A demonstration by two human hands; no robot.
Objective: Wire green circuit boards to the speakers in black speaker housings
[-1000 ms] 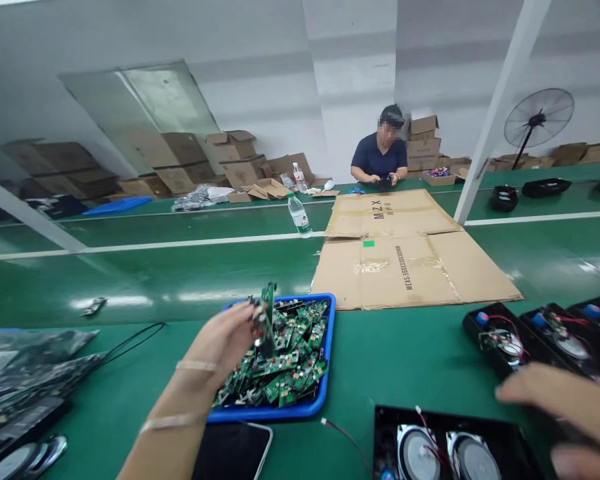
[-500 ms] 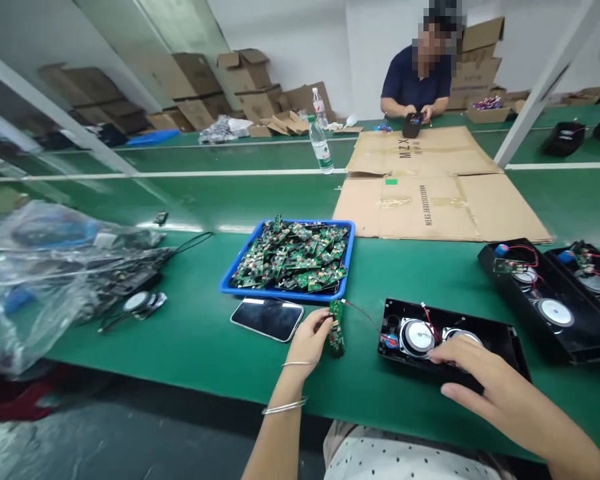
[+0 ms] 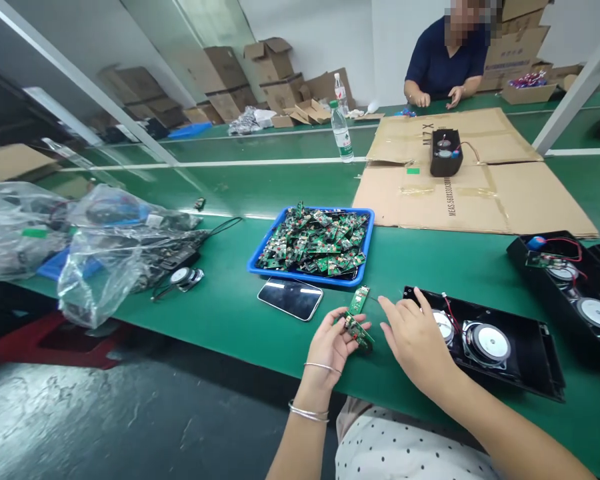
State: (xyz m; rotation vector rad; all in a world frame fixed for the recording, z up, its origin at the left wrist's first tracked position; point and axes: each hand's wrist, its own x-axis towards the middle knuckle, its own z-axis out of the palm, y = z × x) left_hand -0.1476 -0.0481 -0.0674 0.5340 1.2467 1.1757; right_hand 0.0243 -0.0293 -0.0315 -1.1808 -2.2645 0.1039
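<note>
My left hand [image 3: 337, 337] is closed on a green circuit board [image 3: 360, 333], held low over the bench. A second green board section [image 3: 359, 300] shows just above it; whether the two are joined I cannot tell. To the right, my right hand [image 3: 417, 333] reaches toward the boards with thumb and fingers apart, its index fingertip by a thin wire. Behind that hand lies a black speaker housing [image 3: 527, 360] with two round speakers [image 3: 493, 341] and a red-black lead [image 3: 451, 310]. My right hand hides the housing's left end.
A blue tray [image 3: 253, 265] heaped with circuit boards stands behind a phone [image 3: 291, 298]. Plastic-wrapped parts [image 3: 130, 247] and a loose speaker [image 3: 183, 277] lie left. More housings [image 3: 580, 313] sit right. Across the bench, a person [image 3: 445, 63] is behind flattened cardboard [image 3: 530, 197] bearing a small speaker box [image 3: 446, 153].
My right hand has moved left from the housing's speakers to beside the circuit board. The board in my left hand has tilted. The person opposite has let go of the speaker box, now on the cardboard.
</note>
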